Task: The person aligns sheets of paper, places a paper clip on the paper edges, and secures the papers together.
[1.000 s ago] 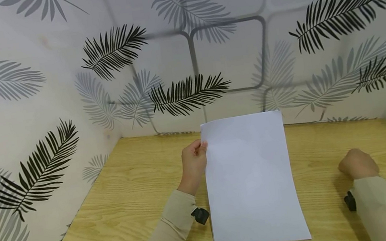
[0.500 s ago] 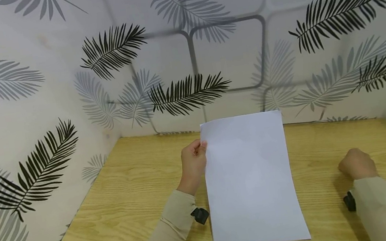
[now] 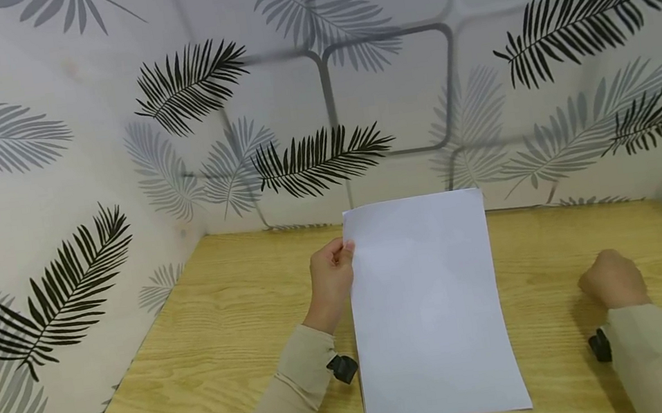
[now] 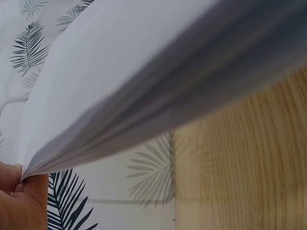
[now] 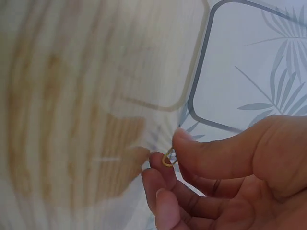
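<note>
Several white paper sheets point(image 3: 429, 312) are held together in a stack, the front one blank and facing me. My left hand point(image 3: 333, 279) pinches the stack's left edge near the top, between thumb and fingers. From the left wrist view, the layered edges of the sheets point(image 4: 120, 112) fan apart slightly toward the camera and converge at the pinch. Off to the right of the paper, my right hand point(image 3: 613, 279) is low over the table. Its thumb and fingers pinch a small gold wire paper clip point(image 5: 165, 163), of which only a rounded loop shows.
The wood-grain table point(image 3: 243, 302) runs back to a pale wall point(image 3: 398, 100) printed with grey and black leaves. Another patterned wall point(image 3: 54, 201) borders the table on the left. Each wrist wears a small black camera point(image 3: 344, 369).
</note>
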A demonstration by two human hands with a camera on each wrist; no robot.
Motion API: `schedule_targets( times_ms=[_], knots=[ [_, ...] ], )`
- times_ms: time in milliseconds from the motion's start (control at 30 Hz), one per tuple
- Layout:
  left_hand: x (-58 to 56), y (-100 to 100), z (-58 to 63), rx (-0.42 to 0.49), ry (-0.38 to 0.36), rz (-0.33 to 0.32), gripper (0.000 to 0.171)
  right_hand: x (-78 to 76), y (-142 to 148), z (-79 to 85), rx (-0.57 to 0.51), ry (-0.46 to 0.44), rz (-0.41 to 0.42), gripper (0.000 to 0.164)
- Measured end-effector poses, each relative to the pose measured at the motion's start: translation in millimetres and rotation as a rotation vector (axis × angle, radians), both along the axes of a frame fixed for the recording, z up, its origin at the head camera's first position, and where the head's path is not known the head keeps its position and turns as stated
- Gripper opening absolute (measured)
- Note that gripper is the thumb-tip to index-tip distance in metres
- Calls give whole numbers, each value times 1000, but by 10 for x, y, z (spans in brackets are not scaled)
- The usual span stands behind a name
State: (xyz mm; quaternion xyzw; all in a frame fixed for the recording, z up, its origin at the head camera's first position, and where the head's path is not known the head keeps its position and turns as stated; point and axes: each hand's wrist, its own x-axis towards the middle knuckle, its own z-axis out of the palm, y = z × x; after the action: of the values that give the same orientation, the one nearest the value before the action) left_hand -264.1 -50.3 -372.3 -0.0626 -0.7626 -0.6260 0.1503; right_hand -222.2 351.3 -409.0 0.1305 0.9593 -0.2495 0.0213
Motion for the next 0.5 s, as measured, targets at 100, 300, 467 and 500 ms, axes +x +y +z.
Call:
schedule_targets(
  times_ms=[100,300,467,500],
  knots=[
    [5,0,6,4,-9,-4,18,16,-29,31,-39,44,-7,17],
    [16,5,21,-6,4,-13,18,27,-149,115,-69,199,-5,36],
    [9,14,21,2,8,-13,18,12,-230,199,-53,329,-29,18],
    [11,16,21,4,9,-13,18,8,-242,214,-53,342,-36,19]
  ],
)
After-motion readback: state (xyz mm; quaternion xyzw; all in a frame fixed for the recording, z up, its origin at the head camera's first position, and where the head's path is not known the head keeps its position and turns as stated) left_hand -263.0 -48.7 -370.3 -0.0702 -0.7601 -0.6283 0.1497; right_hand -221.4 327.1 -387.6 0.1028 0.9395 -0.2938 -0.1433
